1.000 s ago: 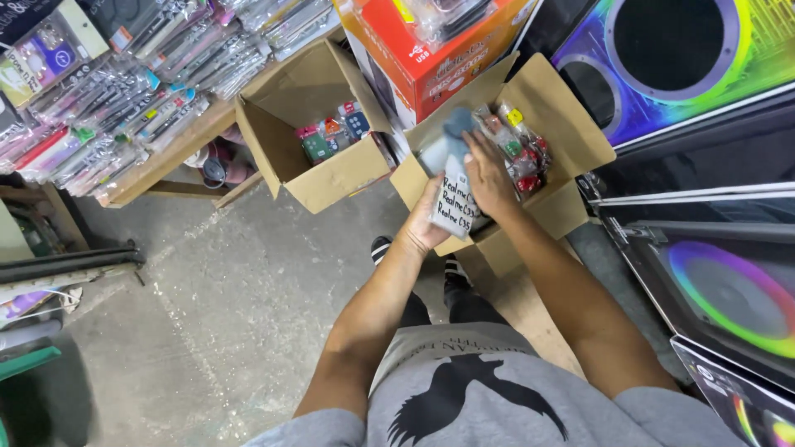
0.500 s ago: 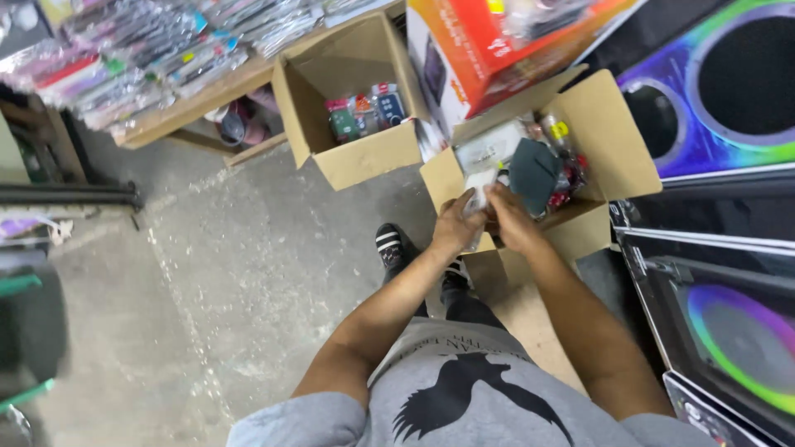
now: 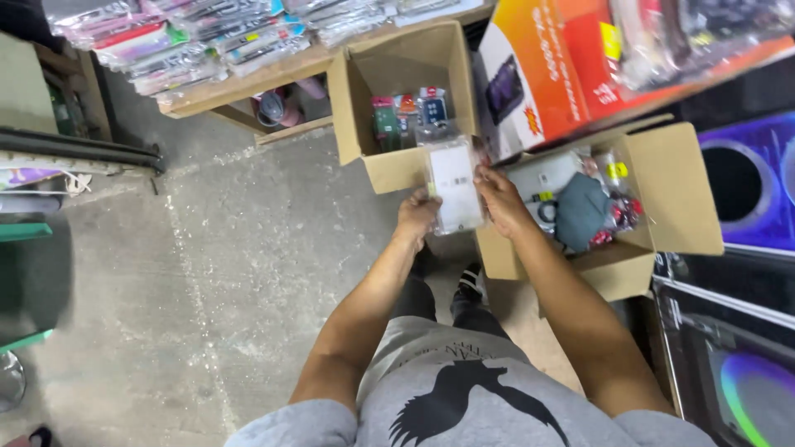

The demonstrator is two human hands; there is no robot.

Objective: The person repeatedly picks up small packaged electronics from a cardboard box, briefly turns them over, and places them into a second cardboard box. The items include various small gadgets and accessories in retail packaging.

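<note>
Both hands, left hand (image 3: 416,217) and right hand (image 3: 499,201), are closing around the edges of a clear blister pack (image 3: 455,187), holding it just above the near flap of the open cardboard box (image 3: 396,170); beyond, packaged items (image 3: 410,116) are lying inside. Gripped only at its slick plastic edges, the pack could slip and be dropping onto the concrete floor (image 3: 207,273).

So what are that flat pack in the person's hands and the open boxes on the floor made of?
The flat pack, held between left hand and right hand, looks like clear glossy plastic over a white card: it glints and the white shows through. The two open boxes look like plain brown cardboard, matte, with folded flaps. The floor seems bare grey concrete, rough and stained.
</note>
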